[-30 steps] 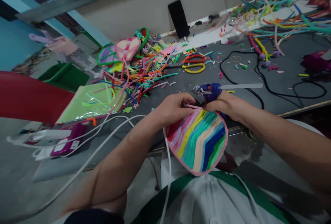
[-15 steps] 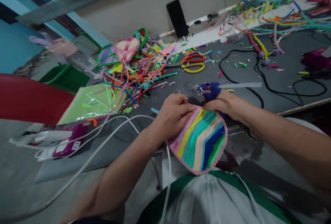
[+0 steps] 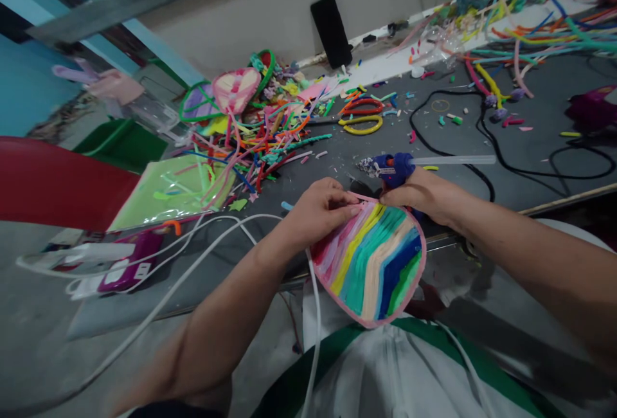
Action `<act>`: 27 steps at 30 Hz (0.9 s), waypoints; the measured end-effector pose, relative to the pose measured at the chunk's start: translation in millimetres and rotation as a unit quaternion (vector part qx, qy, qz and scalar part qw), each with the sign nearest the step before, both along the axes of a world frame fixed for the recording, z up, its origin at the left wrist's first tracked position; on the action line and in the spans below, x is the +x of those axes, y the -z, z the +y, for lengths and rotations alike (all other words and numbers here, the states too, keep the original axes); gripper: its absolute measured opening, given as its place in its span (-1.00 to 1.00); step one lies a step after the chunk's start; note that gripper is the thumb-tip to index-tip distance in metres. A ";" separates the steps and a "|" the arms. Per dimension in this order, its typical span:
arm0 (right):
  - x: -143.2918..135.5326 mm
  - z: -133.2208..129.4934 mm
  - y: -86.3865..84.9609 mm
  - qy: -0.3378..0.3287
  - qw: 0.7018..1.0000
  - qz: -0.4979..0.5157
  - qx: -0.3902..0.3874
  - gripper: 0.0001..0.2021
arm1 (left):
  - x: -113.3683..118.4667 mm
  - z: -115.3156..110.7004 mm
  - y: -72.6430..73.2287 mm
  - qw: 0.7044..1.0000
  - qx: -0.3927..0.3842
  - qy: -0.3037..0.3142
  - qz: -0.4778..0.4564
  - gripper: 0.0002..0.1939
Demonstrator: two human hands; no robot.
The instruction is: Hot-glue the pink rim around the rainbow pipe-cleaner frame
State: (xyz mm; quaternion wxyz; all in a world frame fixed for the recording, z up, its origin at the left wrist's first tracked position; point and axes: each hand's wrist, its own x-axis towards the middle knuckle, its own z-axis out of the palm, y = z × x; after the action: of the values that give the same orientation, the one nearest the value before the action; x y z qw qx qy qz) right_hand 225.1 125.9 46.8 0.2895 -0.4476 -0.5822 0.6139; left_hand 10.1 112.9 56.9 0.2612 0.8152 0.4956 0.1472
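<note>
Grey desk [image 3: 456, 138] against a plain wall [image 3: 241, 26], craft bits everywhere, and the person's striped multicolour piece [image 3: 373, 263] is tilted up above their lap, just past the desk's front edge. Looks to me like they're working on the rim. Left hand [image 3: 318, 212] has its fingers nearly closed, pinching the top edge by a thin pink strip [image 3: 364, 198]. Right hand [image 3: 421, 193] has its fingers curled round a blue glue gun [image 3: 398, 170], thumb right by that same rim. Can't tell if any glue's coming out.

I'd say any move here calls for a steady pinch and keeping the left fingertips off the nozzle, which is pretty near them. Room-wise, the left side's tight: loose stems [image 3: 284, 132] and scissors [image 3: 345, 122] sit beyond the nozzle. More space to the right, but a black cord [image 3: 490, 188] loops there. White cable [image 3: 317, 315] hangs just beside the piece, so mind snags.
</note>
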 end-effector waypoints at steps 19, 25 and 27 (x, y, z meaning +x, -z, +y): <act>0.1 0.6 -4.4 -0.007 1.000 -0.006 0.025 -0.92 | 3.8 -5.5 -8.4 0.979 0.187 0.059 0.046 -0.77; 0.5 0.5 -3.1 -0.018 0.999 0.004 0.026 -0.93 | 1.3 -4.1 -2.8 0.975 0.198 0.087 0.045 -0.78; 0.6 0.4 -3.0 -0.011 1.000 -0.006 0.023 -0.93 | 1.3 -4.3 -2.0 0.975 0.200 0.085 0.042 -0.78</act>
State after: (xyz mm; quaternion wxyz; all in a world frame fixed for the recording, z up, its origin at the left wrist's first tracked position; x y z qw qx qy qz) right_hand 225.7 126.3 49.8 0.2893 -0.4378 -0.6033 0.6006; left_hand 11.4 108.6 58.9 0.0830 0.8956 0.3952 0.1865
